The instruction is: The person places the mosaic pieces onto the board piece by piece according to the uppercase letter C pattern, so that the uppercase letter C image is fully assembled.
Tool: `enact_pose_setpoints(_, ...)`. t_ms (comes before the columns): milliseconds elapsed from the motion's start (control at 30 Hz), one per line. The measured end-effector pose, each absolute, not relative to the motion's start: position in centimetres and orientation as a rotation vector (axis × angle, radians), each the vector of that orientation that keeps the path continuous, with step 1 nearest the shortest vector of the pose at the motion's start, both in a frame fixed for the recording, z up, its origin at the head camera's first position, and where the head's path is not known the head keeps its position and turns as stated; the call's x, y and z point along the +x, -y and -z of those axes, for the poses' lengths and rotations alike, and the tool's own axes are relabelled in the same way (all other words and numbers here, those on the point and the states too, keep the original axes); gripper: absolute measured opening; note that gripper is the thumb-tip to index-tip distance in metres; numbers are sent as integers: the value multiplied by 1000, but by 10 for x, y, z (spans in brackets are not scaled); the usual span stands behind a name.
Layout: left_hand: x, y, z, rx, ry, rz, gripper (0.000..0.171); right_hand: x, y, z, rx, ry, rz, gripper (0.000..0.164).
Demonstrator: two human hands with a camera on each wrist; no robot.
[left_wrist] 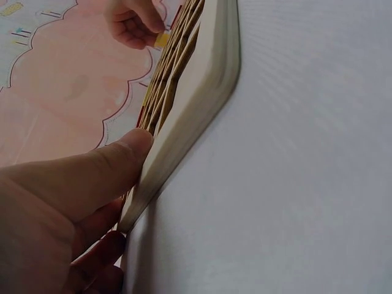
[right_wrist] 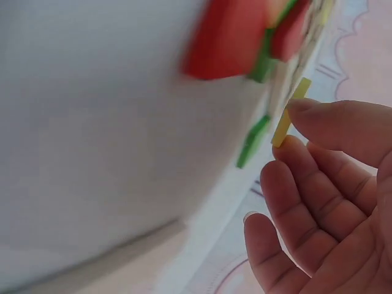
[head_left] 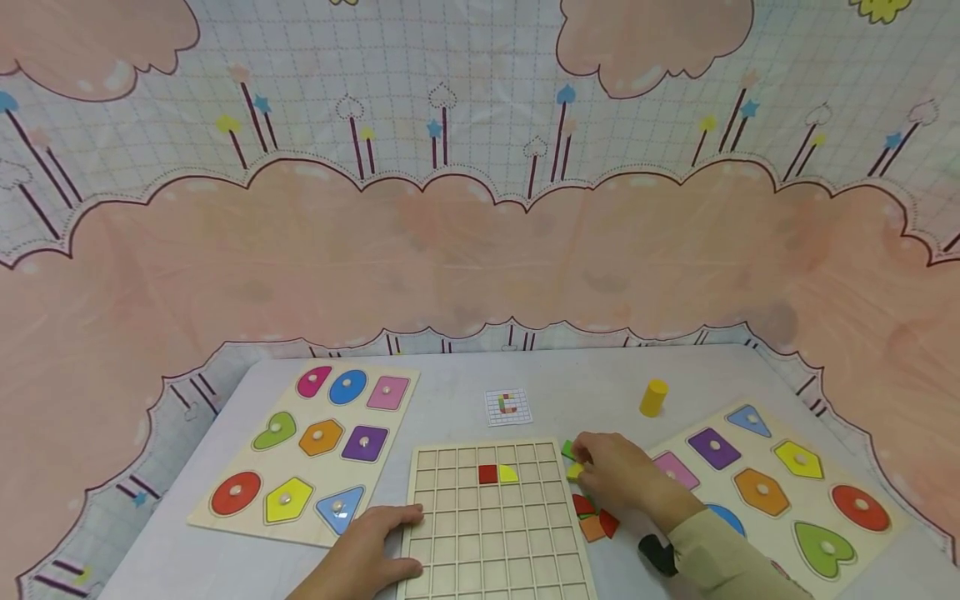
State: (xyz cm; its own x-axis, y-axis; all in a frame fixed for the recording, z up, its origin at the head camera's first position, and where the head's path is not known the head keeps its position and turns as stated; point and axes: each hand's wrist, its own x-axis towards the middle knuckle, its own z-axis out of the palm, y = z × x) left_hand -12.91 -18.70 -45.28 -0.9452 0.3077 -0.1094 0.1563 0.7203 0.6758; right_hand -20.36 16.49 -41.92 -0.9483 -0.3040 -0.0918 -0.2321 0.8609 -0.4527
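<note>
Picking seems our step: in the head view our right hand (head_left: pixel 621 477) is beside the grid board's (head_left: pixel 493 546) right edge. In the left wrist view our left hand (left_wrist: pixel 58 211) rests loosely against its left edge; in the right, we pinch a yellow piece (right_wrist: pixel 283 127), likely needing flat placement.

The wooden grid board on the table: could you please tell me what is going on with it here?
A person is working at the grid board with both hands. The left hand rests against its left edge, while the right hand pinches a small yellow piece near its right edge. A red square and a yellow rounded piece sit side by side on the board. More loose pieces lie to its right.
</note>
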Motion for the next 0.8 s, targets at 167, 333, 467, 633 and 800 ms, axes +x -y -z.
enact_pose_setpoints(167,-129,188,454,380,-2715,-1036,58,-205,-153,412,-457,-2866,704,23)
enact_pose_setpoints(333,-128,188,455,400,-2724,-1043,58,-208,-138,410,-587,-2879,695,22)
enact_pose_setpoints(467,-128,189,456,413,-2726,-1050,58,-210,-125,410,-637,-2866,713,21)
enact_pose_setpoints(633,-128,189,457,414,-2722,-1051,59,-211,-109,410,-693,-2850,728,20)
enact_pose_setpoints(800,-129,190,456,418,-2723,-1049,58,-214,-95,412,-775,-2852,704,20)
